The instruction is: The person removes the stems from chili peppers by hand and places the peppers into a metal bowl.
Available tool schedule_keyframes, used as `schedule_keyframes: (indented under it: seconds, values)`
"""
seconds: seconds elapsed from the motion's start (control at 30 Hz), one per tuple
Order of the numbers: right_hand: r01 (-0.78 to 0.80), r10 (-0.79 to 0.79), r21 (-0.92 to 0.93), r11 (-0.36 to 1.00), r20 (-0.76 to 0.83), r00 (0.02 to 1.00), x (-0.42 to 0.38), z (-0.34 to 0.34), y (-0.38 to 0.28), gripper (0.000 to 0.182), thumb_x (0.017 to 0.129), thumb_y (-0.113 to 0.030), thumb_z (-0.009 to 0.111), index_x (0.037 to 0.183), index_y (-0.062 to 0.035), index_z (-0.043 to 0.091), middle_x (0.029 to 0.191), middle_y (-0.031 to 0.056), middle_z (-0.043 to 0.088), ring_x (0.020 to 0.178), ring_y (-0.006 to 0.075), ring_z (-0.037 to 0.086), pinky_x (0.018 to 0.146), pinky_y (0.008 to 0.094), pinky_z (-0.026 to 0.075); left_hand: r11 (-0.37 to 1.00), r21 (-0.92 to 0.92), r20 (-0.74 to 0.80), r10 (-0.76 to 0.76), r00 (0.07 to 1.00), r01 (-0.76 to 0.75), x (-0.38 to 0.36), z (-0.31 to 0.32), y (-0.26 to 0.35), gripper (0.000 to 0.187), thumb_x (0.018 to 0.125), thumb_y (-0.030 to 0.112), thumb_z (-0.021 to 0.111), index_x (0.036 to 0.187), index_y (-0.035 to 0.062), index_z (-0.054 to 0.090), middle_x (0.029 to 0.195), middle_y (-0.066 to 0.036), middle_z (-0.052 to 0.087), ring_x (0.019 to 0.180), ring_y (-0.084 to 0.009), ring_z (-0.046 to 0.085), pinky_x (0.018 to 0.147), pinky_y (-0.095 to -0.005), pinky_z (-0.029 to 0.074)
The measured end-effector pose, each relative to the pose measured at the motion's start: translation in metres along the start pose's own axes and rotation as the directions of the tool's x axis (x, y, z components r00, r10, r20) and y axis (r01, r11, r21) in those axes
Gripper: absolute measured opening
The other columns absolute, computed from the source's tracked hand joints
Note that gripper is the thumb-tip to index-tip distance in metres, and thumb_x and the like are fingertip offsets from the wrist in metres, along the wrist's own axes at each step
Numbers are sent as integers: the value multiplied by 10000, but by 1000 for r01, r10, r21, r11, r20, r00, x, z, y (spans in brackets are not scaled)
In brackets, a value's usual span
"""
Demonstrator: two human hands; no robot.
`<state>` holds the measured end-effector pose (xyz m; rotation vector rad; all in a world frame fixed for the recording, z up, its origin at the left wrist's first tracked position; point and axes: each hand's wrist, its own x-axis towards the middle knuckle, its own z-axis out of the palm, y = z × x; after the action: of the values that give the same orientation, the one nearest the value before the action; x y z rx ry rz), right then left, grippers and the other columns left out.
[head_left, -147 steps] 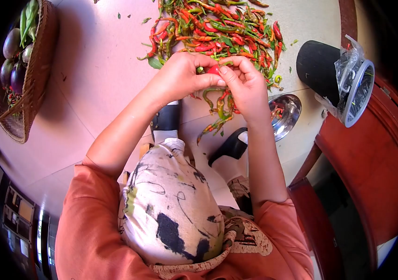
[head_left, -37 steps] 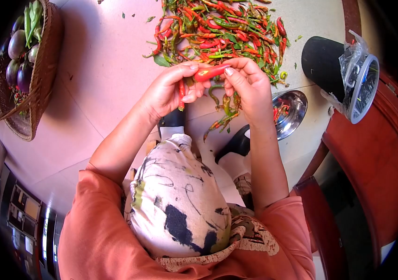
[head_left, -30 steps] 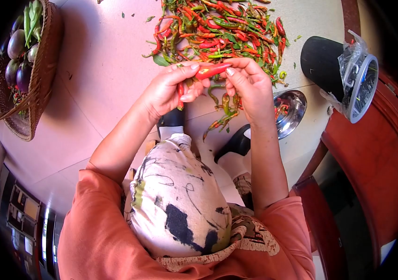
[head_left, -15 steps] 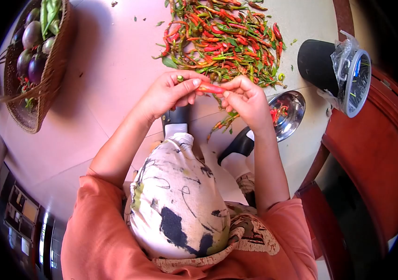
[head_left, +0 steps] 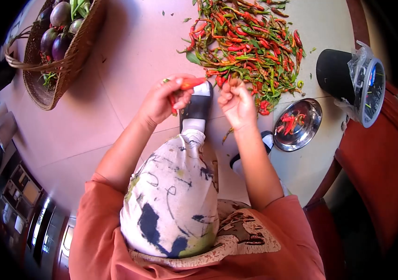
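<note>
Pinching a red chili pepper (head_left: 192, 83) between thumb and forefinger, the left hand (head_left: 158, 101) holds it in front of the knees, above the floor. Long axis of the pepper nearly crosswise, free end toward the right hand (head_left: 237, 106); clear gap between that end and the right fingers. A second red pepper (head_left: 173, 103) sits lower in the left grasp, pointing down toward the body, so the two lie at a steep angle to each other. A green bit shows by the left forefinger; cannot tell which pepper it belongs to.

Right fingers curled inward, thumb near them; cannot tell if anything is between them. Pile of chili peppers (head_left: 255, 44) just beyond that hand, which is the nearer of the two. Steel bowl (head_left: 305, 136) on the floor right of the right forearm, a few red pieces (head_left: 291, 123) inside.
</note>
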<state>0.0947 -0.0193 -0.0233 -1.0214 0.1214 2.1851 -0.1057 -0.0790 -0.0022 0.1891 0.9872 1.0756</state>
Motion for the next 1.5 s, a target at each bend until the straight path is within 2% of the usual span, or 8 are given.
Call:
schedule_keyframes:
  seconds: [0.07,0.2,0.3,0.4,0.5,0.67,0.77,1.5]
  values:
    - [84,-86,-245,966,3,996,19,0,-17,134,775,-42,414,863,-12,511,711,76,512,608,138,467,564,280,420,924,-367,97,-73,993,103,16,-30,-14,286,894,266,473,942,-3,558,822,-135,567,526,-146,448,420,-210,327]
    - [109,-93,-558,823,57,994,71,-3,-43,186,795,-94,436,838,24,574,713,83,550,582,167,513,556,290,450,913,-387,11,-132,991,126,44,-39,-21,308,907,289,446,853,-2,530,846,-176,563,618,-243,558,443,-252,451]
    - [139,-168,-981,133,116,979,107,9,-34,222,756,-209,600,877,-23,602,751,56,590,668,181,583,602,295,470,918,-357,104,-148,984,175,64,-52,-24,297,905,284,480,847,-4,522,860,-171,568,824,-340,613,605,-335,570]
    - [196,-250,-779,-595,411,877,121,13,-15,260,706,-247,671,851,-36,626,790,127,601,715,239,607,659,358,475,908,-346,145,-196,970,235,70,-50,-18,247,894,232,517,872,-14,522,876,-156,574,962,-373,589,725,-400,571]
    - [179,-179,-752,-634,368,912,127,17,-18,290,736,-239,680,897,-7,615,721,36,567,636,95,515,589,242,428,921,-302,62,-240,969,247,73,-40,-10,175,868,119,554,962,-29,543,869,-134,600,886,-318,629,727,-380,570]
    - [242,-164,-954,176,214,963,106,23,-57,198,830,-181,608,942,-17,602,744,-26,551,636,77,492,580,219,393,936,-255,56,-236,970,242,75,-38,-14,230,881,87,519,1072,-40,538,893,-130,594,897,-276,630,657,-310,579]
    - [139,-26,-620,772,188,982,80,28,-78,119,863,-144,530,928,-44,542,807,10,581,652,95,514,585,246,416,966,-93,90,-232,969,240,80,-26,-10,237,883,149,540,1037,-28,569,744,-94,603,647,-177,638,399,-185,434]
    - [-24,184,-605,796,204,961,9,41,-80,238,850,-161,568,1002,18,527,801,98,567,610,126,496,541,266,423,941,-296,236,-95,967,164,79,40,13,247,859,261,586,800,34,508,734,-87,545,604,-131,543,331,-174,317]
